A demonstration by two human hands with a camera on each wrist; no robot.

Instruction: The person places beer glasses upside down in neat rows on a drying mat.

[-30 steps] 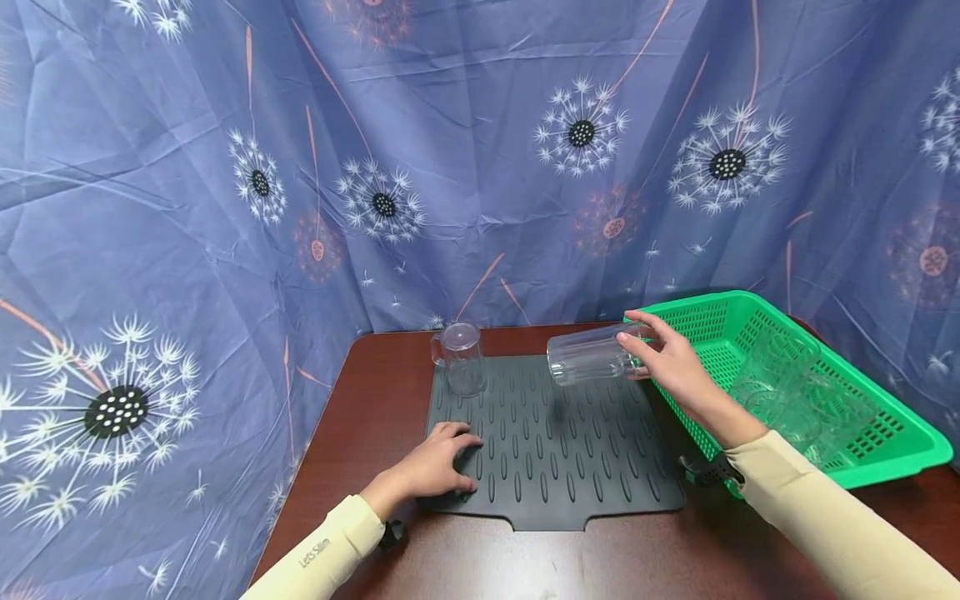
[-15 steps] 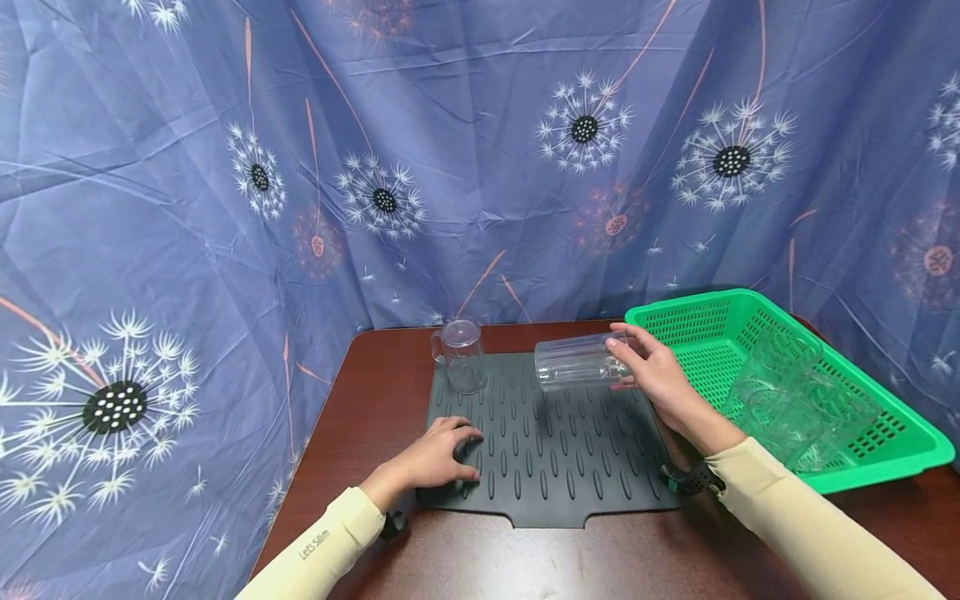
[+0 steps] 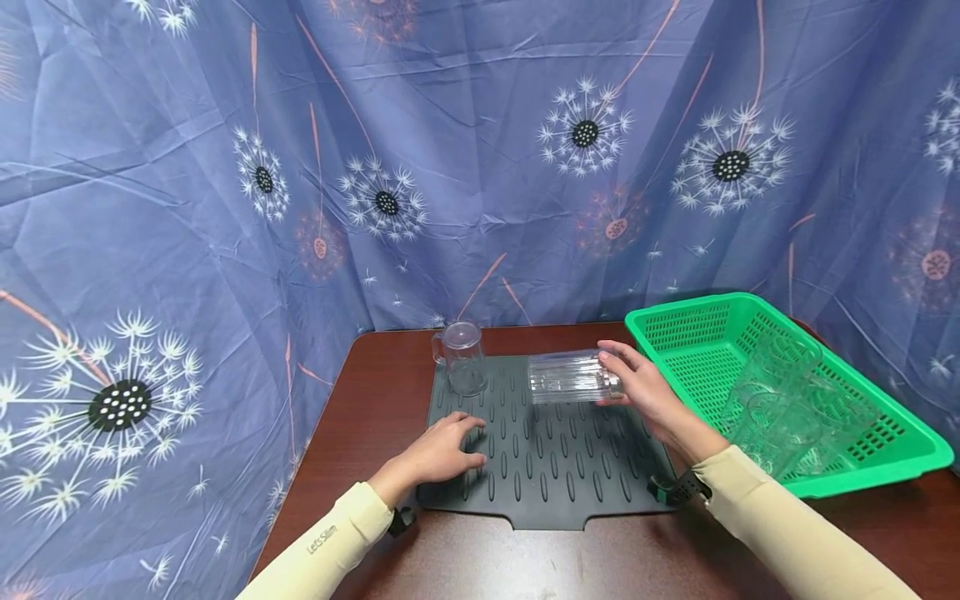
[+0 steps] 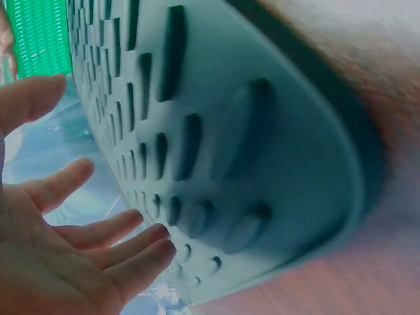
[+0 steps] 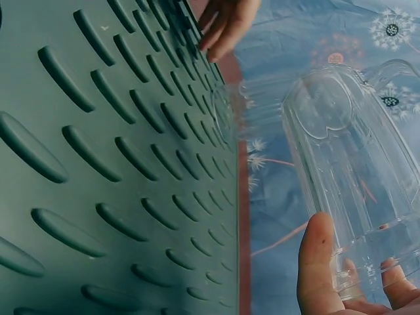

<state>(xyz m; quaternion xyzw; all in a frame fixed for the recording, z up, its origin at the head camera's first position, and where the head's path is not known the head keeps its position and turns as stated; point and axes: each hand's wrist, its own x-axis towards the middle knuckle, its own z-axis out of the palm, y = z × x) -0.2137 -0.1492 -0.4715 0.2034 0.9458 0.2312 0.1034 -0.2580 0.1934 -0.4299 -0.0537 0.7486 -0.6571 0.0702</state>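
My right hand [image 3: 647, 390] holds a clear ribbed glass mug [image 3: 566, 379] near its right end. The mug lies on its side in the air above the dark grey drying mat [image 3: 555, 508]. In the right wrist view, a curved handle [image 5: 397, 67] shows at the far end of the held mug [image 5: 328, 144], and the thumb presses its wall. My left hand [image 3: 438, 450] is over the mat's left side, fingers spread and holding nothing. Another clear glass mug [image 3: 465, 367] stands on the mat's back left corner, handle to the left.
A green perforated basket [image 3: 678, 333] stands at the right, with several clear glasses [image 3: 780, 408] in its right half. The mat lies on a dark brown table [image 3: 352, 400]. A blue dandelion-print cloth [image 3: 480, 167] hangs behind the table.
My right hand has brought the glass mug left, towards me and slightly lower, away from the basket. The left hand has shifted only slightly. The standing mug has not moved.
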